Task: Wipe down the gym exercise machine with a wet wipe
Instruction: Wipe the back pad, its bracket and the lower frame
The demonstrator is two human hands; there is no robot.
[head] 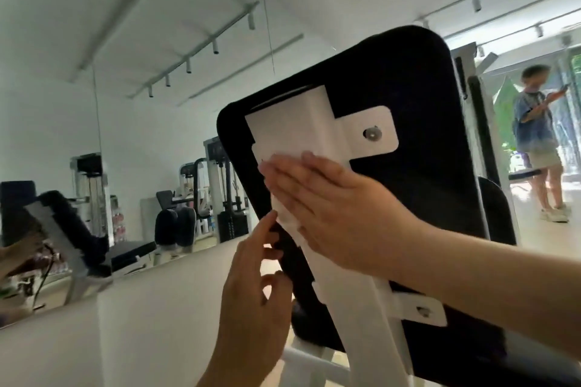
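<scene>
**Item: wet wipe (288,225), in use.** It lay spread on the white frame (301,122) at the middle of the black back pad (408,97), mostly covered.

**Right hand (327,210):** laid flat, fingers straight and together, pressing the wipe to the frame.

**Left hand (254,302):** at the pad's left edge, forefinger out to the wipe's lower corner, other fingers loosely curled, holding nothing.

**Handling note (judgement):** keep the palm flat and the pressure even. Pull the wipe along the frame in overlapping strokes, pinning its loose corner so it does not bunch. The bolt plate (372,132) on the pad's upper half and the lower bracket (418,308) probably need fingertip passes. The black pad surface appeared still to be done.

**Containers:** none seen, neither wipe packet nor bin.
</scene>
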